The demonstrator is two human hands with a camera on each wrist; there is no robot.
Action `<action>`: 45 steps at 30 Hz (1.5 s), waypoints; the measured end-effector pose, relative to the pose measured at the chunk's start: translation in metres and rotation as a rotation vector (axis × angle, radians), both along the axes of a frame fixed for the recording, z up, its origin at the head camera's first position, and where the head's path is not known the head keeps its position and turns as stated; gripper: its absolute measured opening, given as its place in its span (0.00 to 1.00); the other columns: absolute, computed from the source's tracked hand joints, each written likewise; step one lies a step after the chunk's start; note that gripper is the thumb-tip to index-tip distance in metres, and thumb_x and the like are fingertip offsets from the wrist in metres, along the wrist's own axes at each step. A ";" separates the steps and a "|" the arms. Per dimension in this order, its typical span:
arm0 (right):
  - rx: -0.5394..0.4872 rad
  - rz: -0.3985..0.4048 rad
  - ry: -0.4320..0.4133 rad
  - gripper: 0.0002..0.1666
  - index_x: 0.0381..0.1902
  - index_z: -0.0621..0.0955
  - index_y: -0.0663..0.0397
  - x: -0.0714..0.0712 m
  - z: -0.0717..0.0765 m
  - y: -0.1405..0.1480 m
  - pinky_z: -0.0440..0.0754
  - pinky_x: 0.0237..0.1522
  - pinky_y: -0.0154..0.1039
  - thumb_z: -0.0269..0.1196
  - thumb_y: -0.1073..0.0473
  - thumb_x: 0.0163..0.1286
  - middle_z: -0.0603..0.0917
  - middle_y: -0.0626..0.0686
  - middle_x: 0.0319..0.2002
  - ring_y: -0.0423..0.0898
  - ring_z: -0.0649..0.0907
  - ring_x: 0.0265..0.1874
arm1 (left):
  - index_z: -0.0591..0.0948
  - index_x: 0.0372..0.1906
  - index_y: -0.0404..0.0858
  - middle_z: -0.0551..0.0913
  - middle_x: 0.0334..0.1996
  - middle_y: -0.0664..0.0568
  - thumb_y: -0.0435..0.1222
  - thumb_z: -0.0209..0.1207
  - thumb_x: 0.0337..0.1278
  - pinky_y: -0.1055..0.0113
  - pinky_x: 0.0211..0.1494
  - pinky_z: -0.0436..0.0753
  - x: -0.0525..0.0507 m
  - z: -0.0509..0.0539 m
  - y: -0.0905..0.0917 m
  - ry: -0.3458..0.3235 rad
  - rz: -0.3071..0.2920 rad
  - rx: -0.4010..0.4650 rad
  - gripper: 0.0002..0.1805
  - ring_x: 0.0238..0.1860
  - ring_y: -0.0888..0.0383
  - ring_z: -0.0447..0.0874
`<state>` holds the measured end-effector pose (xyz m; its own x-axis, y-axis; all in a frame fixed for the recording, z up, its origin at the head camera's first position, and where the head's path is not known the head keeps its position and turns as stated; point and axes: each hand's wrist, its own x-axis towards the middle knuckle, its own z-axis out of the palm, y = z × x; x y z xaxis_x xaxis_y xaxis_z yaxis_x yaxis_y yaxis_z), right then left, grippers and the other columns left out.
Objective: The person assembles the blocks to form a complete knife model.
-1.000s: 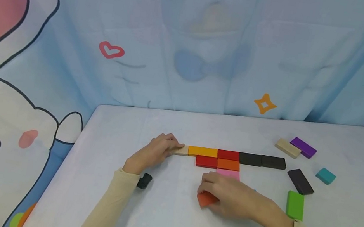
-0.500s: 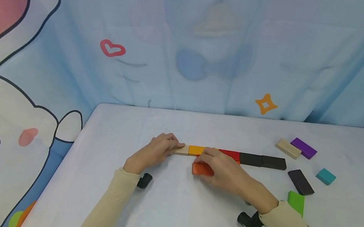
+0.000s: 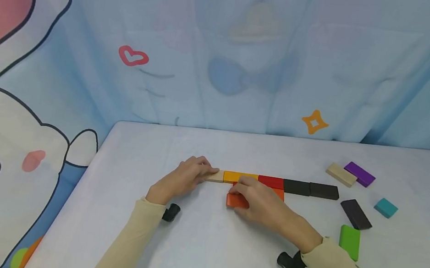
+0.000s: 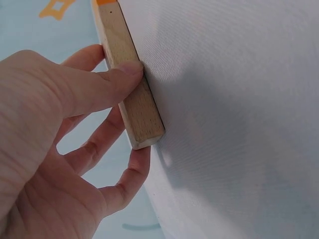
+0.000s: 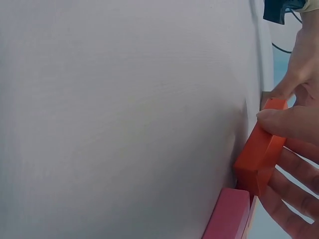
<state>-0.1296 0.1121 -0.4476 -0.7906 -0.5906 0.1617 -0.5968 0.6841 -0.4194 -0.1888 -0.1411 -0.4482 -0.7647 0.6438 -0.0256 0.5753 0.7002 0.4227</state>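
My left hand (image 3: 184, 180) pinches a natural wood block (image 3: 215, 176) at the left end of a row; in the left wrist view the thumb lies on the wood block (image 4: 144, 112). The row continues with a yellow block (image 3: 235, 177), a red block (image 3: 270, 182) and two black blocks (image 3: 296, 187). My right hand (image 3: 267, 205) pinches an orange block (image 3: 237, 201) just below the row. In the right wrist view the orange block (image 5: 260, 152) is between thumb and fingers, its near end beside a pink block (image 5: 228, 215). The right hand partly hides the second row.
On the table (image 3: 196, 261) to the right lie a wood block (image 3: 341, 174), a purple block (image 3: 359, 174), a teal block (image 3: 386, 207), a black block (image 3: 356, 214) and a green block (image 3: 349, 242). A patterned curtain (image 3: 226, 61) hangs behind.
My right hand has moved up and left with the orange block, from below the pink block to near the rows, and turned it level. The left hand has stayed on the wood block.
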 end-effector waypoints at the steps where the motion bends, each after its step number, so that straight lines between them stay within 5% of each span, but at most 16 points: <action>1: 0.003 -0.006 0.000 0.22 0.48 0.88 0.58 0.000 0.000 0.000 0.88 0.49 0.45 0.81 0.63 0.56 0.83 0.54 0.45 0.49 0.82 0.44 | 0.80 0.69 0.39 0.80 0.56 0.47 0.28 0.60 0.74 0.47 0.62 0.77 0.000 0.000 0.000 0.004 -0.001 -0.002 0.22 0.56 0.47 0.76; 13: 0.030 -0.010 0.062 0.23 0.48 0.88 0.60 0.000 -0.004 0.003 0.89 0.47 0.45 0.82 0.63 0.54 0.83 0.56 0.45 0.52 0.83 0.46 | 0.81 0.69 0.38 0.80 0.55 0.47 0.26 0.60 0.73 0.48 0.59 0.78 -0.001 0.002 0.001 0.019 -0.009 0.005 0.23 0.56 0.47 0.76; 45: 0.038 -0.052 0.020 0.19 0.47 0.89 0.60 0.003 0.003 0.006 0.88 0.48 0.44 0.80 0.62 0.59 0.83 0.56 0.45 0.52 0.83 0.45 | 0.81 0.69 0.38 0.81 0.55 0.46 0.28 0.61 0.73 0.48 0.59 0.79 0.000 0.001 0.001 0.019 -0.004 0.000 0.22 0.55 0.46 0.78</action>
